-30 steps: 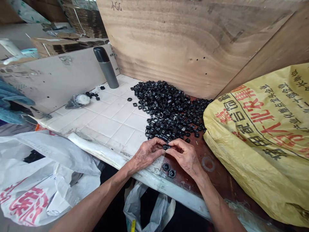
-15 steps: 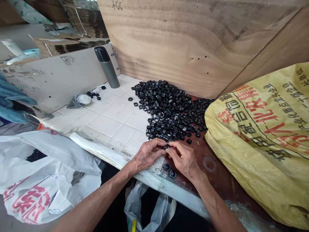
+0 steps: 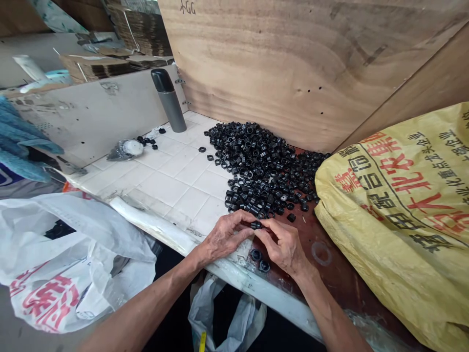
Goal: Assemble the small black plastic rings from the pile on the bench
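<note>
Between the fingertips of both hands sits a small black plastic part [image 3: 256,225]. My left hand [image 3: 227,235] pinches it from the left with thumb and forefinger, while my right hand [image 3: 281,243] grips it from the right. Just beyond the fingers spreads a large heap of black plastic rings [image 3: 252,151], lying partly on white tiles and partly on a dark red surface. Two round black pieces [image 3: 260,260] lie close below the hands, near the table edge. The held part's underside is hidden by the fingers.
A yellow printed sack [image 3: 388,210] fills the right side. Toward the back left stand a grey flask [image 3: 169,102] and a small plastic bag [image 3: 126,149] with loose black bits. White bags hang at the front, one a large printed bag [image 3: 73,259]. A plywood panel [image 3: 293,63] closes the back.
The view has shifted slightly, so the scene sits a little further right. Both hands stay together at the same spot, and the black part between the fingertips now shows more clearly.
</note>
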Available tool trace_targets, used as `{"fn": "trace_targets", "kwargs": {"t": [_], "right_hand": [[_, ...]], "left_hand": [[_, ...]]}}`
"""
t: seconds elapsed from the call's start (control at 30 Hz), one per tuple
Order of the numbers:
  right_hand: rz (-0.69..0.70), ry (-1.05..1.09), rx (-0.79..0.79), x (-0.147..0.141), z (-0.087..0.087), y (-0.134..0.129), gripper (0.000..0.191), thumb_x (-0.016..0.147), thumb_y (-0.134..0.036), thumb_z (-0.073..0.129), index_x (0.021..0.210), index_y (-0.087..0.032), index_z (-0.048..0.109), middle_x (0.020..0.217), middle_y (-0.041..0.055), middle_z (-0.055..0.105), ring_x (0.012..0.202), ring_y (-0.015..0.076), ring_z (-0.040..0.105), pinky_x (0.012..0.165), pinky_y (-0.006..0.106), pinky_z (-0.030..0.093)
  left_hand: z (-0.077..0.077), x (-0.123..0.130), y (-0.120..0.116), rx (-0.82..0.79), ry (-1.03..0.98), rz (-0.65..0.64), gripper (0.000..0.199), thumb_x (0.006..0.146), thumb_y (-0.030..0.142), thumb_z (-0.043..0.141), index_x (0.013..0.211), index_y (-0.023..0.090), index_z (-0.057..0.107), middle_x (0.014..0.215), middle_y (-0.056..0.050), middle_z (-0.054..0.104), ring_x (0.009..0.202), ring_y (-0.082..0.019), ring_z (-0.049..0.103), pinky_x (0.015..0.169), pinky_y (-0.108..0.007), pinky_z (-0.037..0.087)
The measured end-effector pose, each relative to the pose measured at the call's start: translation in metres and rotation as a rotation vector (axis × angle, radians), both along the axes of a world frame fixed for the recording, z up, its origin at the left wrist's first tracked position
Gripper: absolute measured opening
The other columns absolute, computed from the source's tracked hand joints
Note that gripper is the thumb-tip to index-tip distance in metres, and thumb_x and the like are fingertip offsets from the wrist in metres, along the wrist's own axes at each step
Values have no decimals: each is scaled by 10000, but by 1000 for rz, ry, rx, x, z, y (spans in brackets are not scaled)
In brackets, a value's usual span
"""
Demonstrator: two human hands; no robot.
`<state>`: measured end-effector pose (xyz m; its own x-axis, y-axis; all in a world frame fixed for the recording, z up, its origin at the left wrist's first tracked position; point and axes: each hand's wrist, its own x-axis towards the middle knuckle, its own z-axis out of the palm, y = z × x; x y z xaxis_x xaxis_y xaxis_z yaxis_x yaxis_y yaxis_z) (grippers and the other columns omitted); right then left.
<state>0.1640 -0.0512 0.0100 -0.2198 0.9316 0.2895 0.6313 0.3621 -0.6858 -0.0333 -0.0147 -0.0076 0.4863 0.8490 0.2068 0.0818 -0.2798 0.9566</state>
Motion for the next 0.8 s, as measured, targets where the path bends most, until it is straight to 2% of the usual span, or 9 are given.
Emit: {"fn": "trace_targets", "kwargs": {"t": [0.07, 0.1, 0.23, 0.33, 0.43, 0.57, 0.7, 0.8], "right_hand": [[-7, -39, 4, 0, 0, 0, 296, 971, -297, 495, 712, -214, 613, 623, 3, 570, 582, 145, 539, 604, 266, 436], [-17, -40, 8, 1, 0, 0, 323, 970, -304, 496, 676, -213, 593, 601, -2, 544, 564, 140, 520, 588, 265, 423], [-36, 20, 1, -1, 1, -1, 159, 920, -355, 581, 893, -209, 637, 687, 2, 578, 597, 144, 536, 596, 262, 446], [-11, 3, -26, -1, 2, -2, 214, 926, -358, 568, 772, -215, 606, 631, -10, 544, 560, 136, 505, 565, 260, 432], [-16, 29, -31, -1, 3, -2, 178, 911, -376, 590, 840, -213, 607, 678, -2, 568, 567, 136, 509, 554, 259, 435], [1, 13, -24, -1, 4, -1, 206, 922, -343, 569, 758, -221, 587, 646, -3, 556, 576, 145, 517, 568, 265, 438], [-16, 72, 4, -2, 3, 0, 94, 924, -291, 558, 944, -219, 615, 808, 31, 645, 707, 174, 602, 693, 287, 479], [-35, 68, -35, -3, 1, 0, 105, 939, -284, 529, 879, -225, 594, 754, 16, 631, 670, 171, 593, 666, 282, 451]], "left_hand": [[0, 0, 0, 9, 3, -3, 210, 901, 239, 617, 1100, 172, 625, 1101, -75, 681, 1017, -196, 660, 902, -337, 547], [0, 0, 0, 8, 9, 0, 213, 901, 237, 616, 1103, 171, 623, 1102, -77, 681, 1018, -198, 660, 899, -337, 548], [0, -1, 0, 8, 27, 17, 231, 910, 243, 601, 1131, 174, 614, 1112, -78, 677, 1010, -199, 661, 897, -345, 551], [-1, -1, 0, 23, 23, 20, 231, 912, 250, 599, 1129, 173, 614, 1097, -77, 680, 1004, -201, 661, 894, -346, 554], [-2, -1, 0, 18, 31, 24, 233, 916, 265, 598, 1131, 177, 613, 1096, -75, 679, 1008, -200, 660, 893, -340, 554], [-2, -1, 0, 19, 17, 22, 232, 914, 248, 599, 1134, 177, 612, 1105, -73, 672, 1015, -193, 658, 904, -329, 548], [-1, -2, 0, 44, 36, 10, 211, 917, 220, 595, 1124, 182, 610, 1109, -68, 666, 1021, -184, 655, 919, -331, 540], [-2, -2, 0, 132, 51, -17, 190, 923, 192, 577, 1111, 186, 600, 1121, -69, 658, 1013, -173, 657, 921, -329, 540]]}}
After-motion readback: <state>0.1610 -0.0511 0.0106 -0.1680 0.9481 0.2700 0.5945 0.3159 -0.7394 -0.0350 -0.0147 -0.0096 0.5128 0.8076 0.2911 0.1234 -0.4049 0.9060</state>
